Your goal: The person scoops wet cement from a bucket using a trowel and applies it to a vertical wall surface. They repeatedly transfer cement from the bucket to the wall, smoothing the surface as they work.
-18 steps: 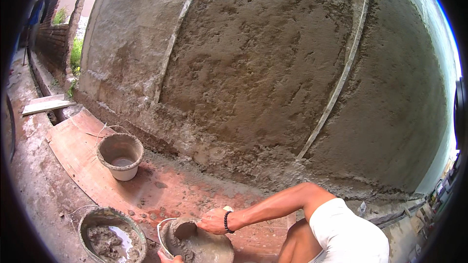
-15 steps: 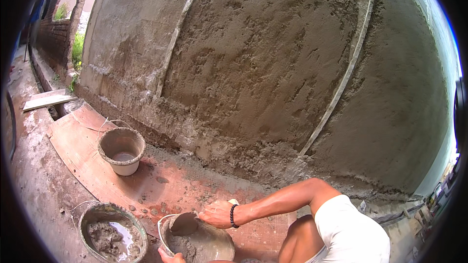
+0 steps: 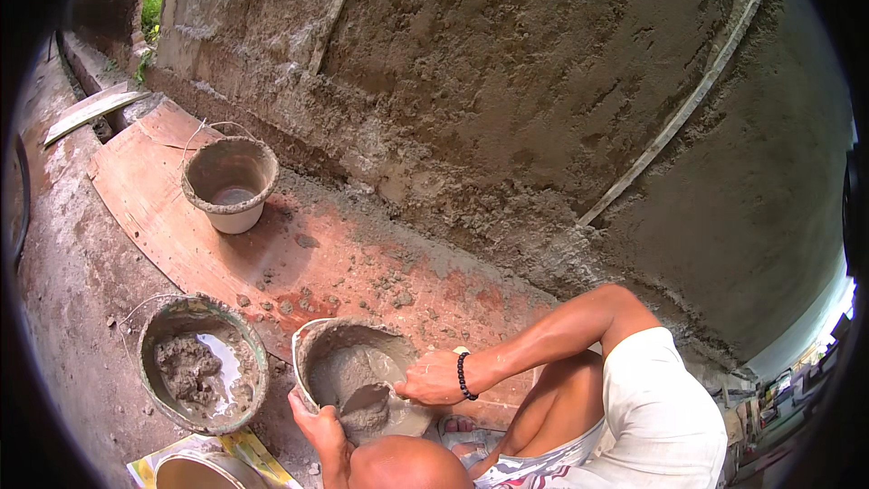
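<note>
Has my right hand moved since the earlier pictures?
Yes. Judged against the pale bucket standing on the reddish board, your right hand has moved toward your body, away from that bucket.

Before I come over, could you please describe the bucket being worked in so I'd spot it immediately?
Find the plastered wall, then the reddish board below. By the board's near edge is the bucket, the only one the left hand grips.

rough matt wall (image 3: 525,81), wooden board (image 3: 140,163), smooth wet mortar (image 3: 353,371), crusted bucket (image 3: 358,335), cloth sleeve (image 3: 647,367)
</note>
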Available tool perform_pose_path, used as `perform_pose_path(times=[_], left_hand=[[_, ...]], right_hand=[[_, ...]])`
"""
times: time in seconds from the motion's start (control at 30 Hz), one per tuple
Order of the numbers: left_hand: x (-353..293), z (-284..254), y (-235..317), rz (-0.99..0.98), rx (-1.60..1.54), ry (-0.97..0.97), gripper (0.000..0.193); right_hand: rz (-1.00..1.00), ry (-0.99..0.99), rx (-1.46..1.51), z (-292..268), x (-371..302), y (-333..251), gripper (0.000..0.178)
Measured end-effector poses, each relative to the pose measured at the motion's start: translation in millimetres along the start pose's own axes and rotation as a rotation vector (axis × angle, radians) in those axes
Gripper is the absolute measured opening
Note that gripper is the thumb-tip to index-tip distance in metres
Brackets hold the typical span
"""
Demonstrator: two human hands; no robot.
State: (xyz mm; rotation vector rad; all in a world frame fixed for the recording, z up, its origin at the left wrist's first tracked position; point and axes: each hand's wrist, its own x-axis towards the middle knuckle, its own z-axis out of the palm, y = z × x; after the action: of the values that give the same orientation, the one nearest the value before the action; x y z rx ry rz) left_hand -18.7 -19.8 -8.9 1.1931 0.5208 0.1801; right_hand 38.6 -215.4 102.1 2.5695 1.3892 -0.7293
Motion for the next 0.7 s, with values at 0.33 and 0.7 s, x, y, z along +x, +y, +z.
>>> perform_pose_path(times=[0.33,0.7], left_hand=[[12,11,-7,0.023,0.016,-0.003,0.061],[0,10,7,-0.082,-0.043,0.033,0.054]], right_hand=[[0.119,0.226,-0.245,-35,22,58,0.012],[0.061,-0.079,0.007,-1,11,10,0.024]])
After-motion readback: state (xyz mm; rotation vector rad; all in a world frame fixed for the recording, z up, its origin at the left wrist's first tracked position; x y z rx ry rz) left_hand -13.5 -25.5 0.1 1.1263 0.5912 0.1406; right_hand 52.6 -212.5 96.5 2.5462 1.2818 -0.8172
